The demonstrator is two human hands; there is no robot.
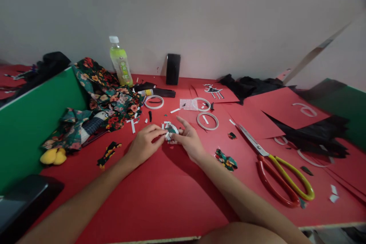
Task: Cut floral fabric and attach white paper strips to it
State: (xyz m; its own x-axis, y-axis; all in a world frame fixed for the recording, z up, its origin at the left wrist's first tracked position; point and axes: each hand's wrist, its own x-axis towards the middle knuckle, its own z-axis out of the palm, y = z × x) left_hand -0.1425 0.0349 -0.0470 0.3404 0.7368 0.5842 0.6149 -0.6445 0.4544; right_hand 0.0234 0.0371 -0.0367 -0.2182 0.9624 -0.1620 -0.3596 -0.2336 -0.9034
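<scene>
red desk [160, 198], both hands pinching a small floral fabric piece [170, 130]: left hand [144, 143] fingers clamped on it, right hand [188, 139] steadying. looks mid-taping; scissors [277, 171] at 3 o'clock.

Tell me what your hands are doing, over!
Left hand and right hand both pinching small floral fabric piece. Tape rolls just beyond. Scissors lying right, untouched.

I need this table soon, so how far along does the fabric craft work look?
Partly done, at a guess. Already cut: floral scraps and white strips lie on the red table; the scissors are set down. In hand: left hand and right hand pinch a small fabric piece with white tape. Left: a big floral cloth and tape rolls remain.
</scene>
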